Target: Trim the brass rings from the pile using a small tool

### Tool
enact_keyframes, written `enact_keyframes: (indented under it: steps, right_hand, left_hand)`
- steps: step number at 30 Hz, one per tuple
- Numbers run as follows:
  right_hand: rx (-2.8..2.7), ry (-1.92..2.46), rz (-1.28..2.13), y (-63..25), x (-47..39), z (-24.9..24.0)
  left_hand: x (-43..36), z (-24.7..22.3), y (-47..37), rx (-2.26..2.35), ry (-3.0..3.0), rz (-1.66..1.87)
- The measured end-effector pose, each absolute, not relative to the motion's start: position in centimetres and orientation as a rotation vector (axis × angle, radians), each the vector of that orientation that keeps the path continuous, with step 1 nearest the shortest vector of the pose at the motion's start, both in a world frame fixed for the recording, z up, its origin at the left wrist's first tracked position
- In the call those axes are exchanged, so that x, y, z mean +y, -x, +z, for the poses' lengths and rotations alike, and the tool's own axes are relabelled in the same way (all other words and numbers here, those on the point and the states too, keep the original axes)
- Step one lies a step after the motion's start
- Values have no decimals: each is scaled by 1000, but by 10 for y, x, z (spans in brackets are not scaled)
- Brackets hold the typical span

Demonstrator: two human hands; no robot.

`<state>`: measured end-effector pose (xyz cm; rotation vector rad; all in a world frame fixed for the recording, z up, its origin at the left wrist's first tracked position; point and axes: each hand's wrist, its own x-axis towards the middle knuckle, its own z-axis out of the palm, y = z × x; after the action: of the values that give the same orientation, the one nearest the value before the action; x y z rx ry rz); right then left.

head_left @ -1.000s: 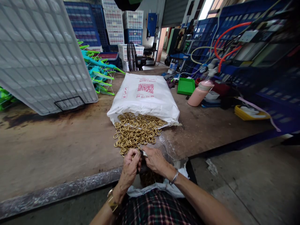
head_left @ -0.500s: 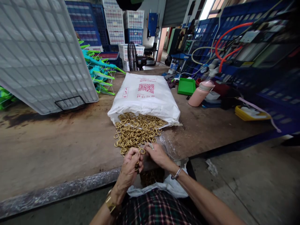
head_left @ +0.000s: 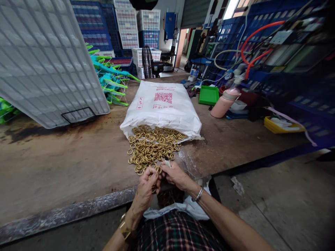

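While a few gold-coloured rings (head_left: 154, 188) are pinched in the curled fingers of the left hand (head_left: 146, 183), a small pale tool (head_left: 168, 162) with a dark tip is gripped by the bent fingers of the right hand (head_left: 179, 176), close beside it. One upright ring (head_left: 158, 170) is seen between the hands; which fingers it is held by cannot be told. Just beyond, a ring pile (head_left: 153, 150) is spread on the surface (head_left: 73, 167), partly inside the mouth of a white sack (head_left: 162, 113).

Workshop, with stacked crates (head_left: 148, 21) and air hoses (head_left: 244, 43).
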<state>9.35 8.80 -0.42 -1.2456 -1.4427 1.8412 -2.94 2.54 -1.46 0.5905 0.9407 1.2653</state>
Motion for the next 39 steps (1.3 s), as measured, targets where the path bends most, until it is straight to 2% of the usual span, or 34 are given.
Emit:
enact_keyframes:
  steps: [9,13,25,30,39]
  right_hand:
    - [-2047,1181,1218,-98,92,6]
    - [-2350,1037,1077,-103,92,20]
    - [-2330,940,1227,-106,101,21]
    - [-2153,1013,1308,-103,100,15]
    - [-1696,1200,1664,-96,91,-3]
  left_hand:
    - [27,-17,24,1196,-537,1273]
    - [26,-17,25,1231,-581,1284]
    - [26,-4,33,1015,-450,1094]
    - [27,-4,32,1011,-412,1181]
    - [27,-8,27,1107,-522,1287]
